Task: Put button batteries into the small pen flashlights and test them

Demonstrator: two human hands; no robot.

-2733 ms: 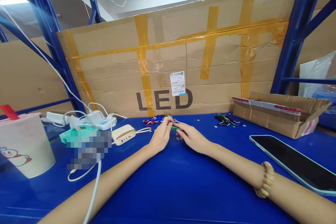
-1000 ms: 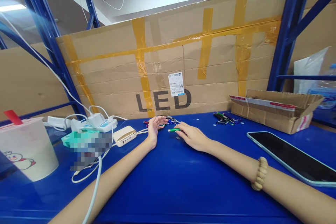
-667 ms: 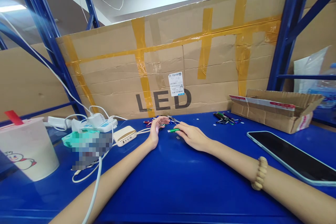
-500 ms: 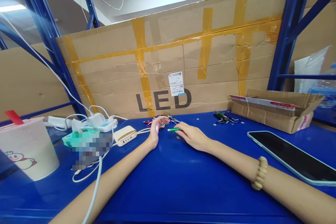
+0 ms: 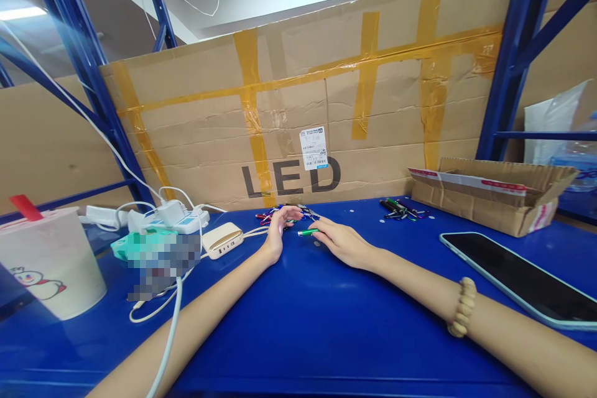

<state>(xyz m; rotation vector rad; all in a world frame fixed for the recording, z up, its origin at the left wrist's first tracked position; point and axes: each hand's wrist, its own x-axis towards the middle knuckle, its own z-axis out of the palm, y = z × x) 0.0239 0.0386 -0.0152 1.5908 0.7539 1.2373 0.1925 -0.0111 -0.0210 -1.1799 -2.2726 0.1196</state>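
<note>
A small green flashlight (image 5: 308, 232) with a silver end is held in the fingers of my right hand (image 5: 346, 245), low over the blue table. Its silver end points left, toward the palm of my left hand (image 5: 280, 230). That hand is open and upright, fingers curved to the right, with nothing visible in it. Behind my hands lies a pile of small metallic items (image 5: 305, 212) in red, blue and silver, partly hidden by my fingers. Farther right is another bunch of similar small items (image 5: 402, 209) in black, green and purple.
At the right are an open cardboard box (image 5: 485, 202) and a phone (image 5: 522, 277). A white power bank (image 5: 222, 240), cables, a power strip (image 5: 181, 222) and a drink cup (image 5: 56, 267) stand left. A large cardboard sheet (image 5: 298, 112) closes off the back.
The bright glow on my left palm has faded. Both hands and the green flashlight stay in nearly the same place.
</note>
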